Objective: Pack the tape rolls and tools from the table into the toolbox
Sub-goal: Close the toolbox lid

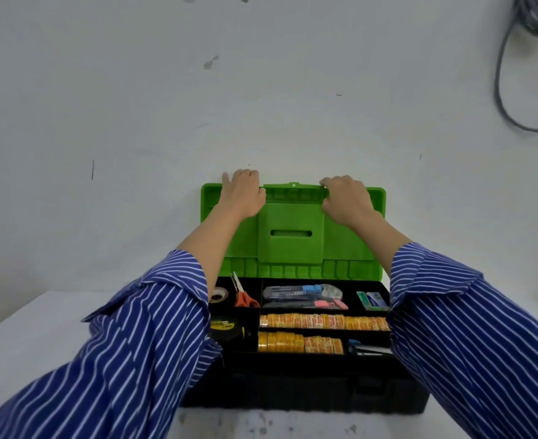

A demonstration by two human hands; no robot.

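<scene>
From the head camera we see our left hand and right hand, fingers curled over the top edge of the upright green plastic lid. Below the lid, the black toolbox tray holds yellow tape rolls. We judge the lid light and stiff; grip its edge.

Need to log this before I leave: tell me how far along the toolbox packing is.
Done: the tray holds the scissors, utility knives, black tape rolls and rows of yellow tape rolls; no loose items show on the visible table. In hand: the left hand and right hand grip the top edge of the upright green lid. Left: lowering the lid and latching it.
</scene>
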